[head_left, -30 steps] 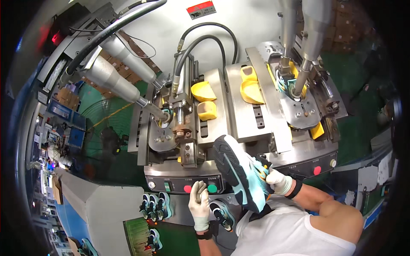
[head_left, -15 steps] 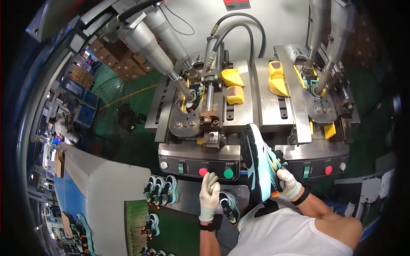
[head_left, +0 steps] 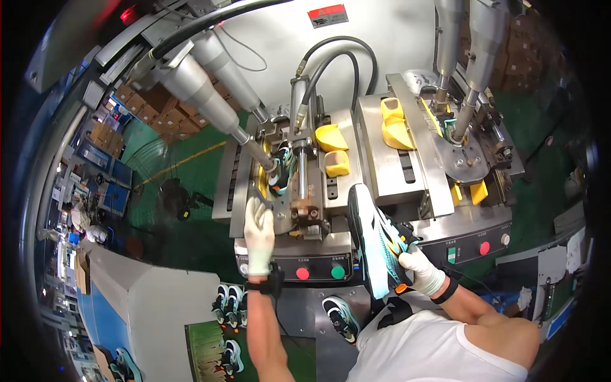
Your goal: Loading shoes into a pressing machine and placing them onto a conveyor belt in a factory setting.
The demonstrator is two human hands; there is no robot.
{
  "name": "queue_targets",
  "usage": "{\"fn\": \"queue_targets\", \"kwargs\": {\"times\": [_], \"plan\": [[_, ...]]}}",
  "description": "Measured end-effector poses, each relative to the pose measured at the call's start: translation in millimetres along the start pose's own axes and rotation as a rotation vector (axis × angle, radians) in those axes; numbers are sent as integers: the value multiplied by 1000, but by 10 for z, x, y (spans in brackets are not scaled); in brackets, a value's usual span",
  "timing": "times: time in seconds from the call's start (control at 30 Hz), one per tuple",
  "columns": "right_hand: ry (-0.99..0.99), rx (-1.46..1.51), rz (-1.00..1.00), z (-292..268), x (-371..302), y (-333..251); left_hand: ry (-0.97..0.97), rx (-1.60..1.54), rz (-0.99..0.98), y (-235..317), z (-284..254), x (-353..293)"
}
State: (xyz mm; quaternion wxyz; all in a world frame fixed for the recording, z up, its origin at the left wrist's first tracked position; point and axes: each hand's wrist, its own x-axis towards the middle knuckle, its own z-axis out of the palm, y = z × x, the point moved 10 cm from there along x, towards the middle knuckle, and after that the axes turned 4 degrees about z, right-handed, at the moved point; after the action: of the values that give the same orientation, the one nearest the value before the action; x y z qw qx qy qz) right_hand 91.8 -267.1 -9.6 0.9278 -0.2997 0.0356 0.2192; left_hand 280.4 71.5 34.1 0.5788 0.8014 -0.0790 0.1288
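Observation:
My right hand, in a white glove, is closed around the ankle side of a light blue, white and black sneaker. The sneaker is held toe up with its dark sole facing left, in front of the machine. My gloved left hand is reaching up at the front of the left press station, its fingers stretched out near the metal plate. Just beyond its fingertips, another sneaker sits in the left station under a slanted metal cylinder. I see nothing held in the left hand.
Below my hands a sneaker stands on a metal shelf, with several more to its left. Red and green buttons line the front panel. Yellow blocks sit on the machine; its right station also holds a shoe.
My left hand has moved up and left, from near the red button to the left press station. The right hand still holds its sneaker. The whole view has shifted a little.

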Motion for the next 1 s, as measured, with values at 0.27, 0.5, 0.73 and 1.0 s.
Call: {"fn": "queue_targets", "kwargs": {"times": [0.27,0.5,0.73,1.0], "plan": [[100,-103,-45,-58,-15,-311,-424,840,-345,-1854,524,1526],[188,-95,-44,-274,76,-361,-461,893,-238,-2297,917,1776],[195,-186,-54,-2,243,-330,-90,657,-113,-2208,308,1842],[177,-290,-99,528,842,-184,82,112,-159,-1143,-422,985]]}}
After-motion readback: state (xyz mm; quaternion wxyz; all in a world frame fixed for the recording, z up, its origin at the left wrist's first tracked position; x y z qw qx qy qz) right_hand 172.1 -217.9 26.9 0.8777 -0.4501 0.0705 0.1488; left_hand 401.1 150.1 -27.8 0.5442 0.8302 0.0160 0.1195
